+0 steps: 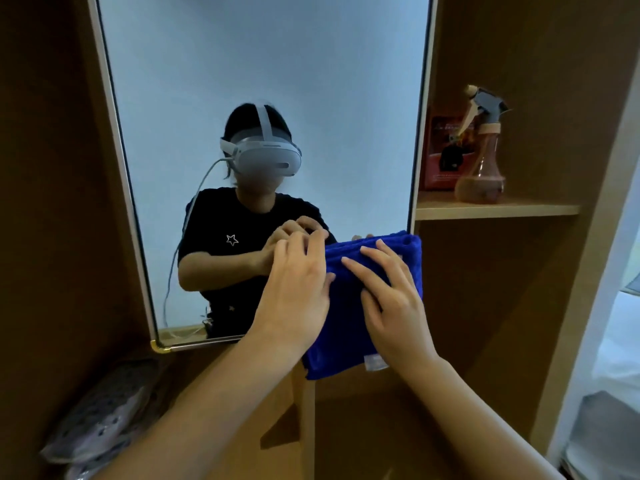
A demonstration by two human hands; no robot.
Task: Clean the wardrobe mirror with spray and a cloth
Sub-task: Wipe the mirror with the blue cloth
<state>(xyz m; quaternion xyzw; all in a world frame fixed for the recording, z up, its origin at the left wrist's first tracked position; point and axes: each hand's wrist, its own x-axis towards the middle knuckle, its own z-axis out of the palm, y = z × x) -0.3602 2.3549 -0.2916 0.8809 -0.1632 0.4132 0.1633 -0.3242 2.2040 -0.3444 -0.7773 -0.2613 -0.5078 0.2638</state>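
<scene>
Against the lower right corner of the wardrobe mirror [263, 81], in the head view, a folded blue cloth [349, 323] is held flat, its right part lapping over the mirror's edge onto the wooden panel beside it. A small white label shows at the cloth's lower edge.

Right hand [394, 299]: laid palm-down on the cloth, fingers straight and spread apart, fingertips pointing up and to the left. It presses the cloth and does not curl round it.

Left hand [294, 289]: palm toward the glass, fingers extended and slightly apart, fingertips at the mirror surface just left of the cloth. The thumb side touches the cloth's left edge. Whether the thumb grips the cloth cannot be told.

Spray bottle [483, 150]: stands upright on the wooden shelf [495, 209] to the right of the mirror, well apart from both hands. Clear body with a tinted base, pale collar, grey trigger head. A red box [440, 147] stands just behind it, toward the mirror.

Mirror: light metal frame with a brass-coloured corner piece at the lower left. The glass reflects a person in a dark short-sleeved top wearing a white headset with a cable, both hands raised.

Lower left: a pale perforated shoe [100, 414] lies on the wardrobe floor.
</scene>
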